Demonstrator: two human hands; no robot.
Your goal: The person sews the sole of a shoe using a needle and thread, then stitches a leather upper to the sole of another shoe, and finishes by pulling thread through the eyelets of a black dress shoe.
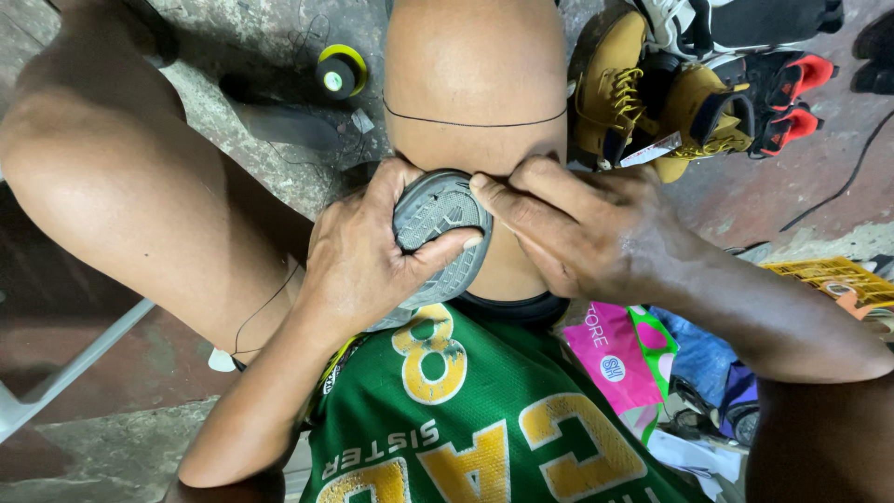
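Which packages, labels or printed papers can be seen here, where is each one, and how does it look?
Plastic bag: under the right forearm, pink with a green edge.
Printed paper: right edge, flat, yellow and orange.
Tag: on the tan boots, narrow white strip.
Thread spool: on the floor at top, round, yellow and black.

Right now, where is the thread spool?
In the head view, the thread spool lies on the concrete floor at top centre-left, between the knees, above the left hand holding the grey shoe.

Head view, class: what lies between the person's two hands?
In the head view, a grey shoe, tread up, lies between the left hand and the right hand. Both grip it against the knee, and a dark thread crosses that knee.
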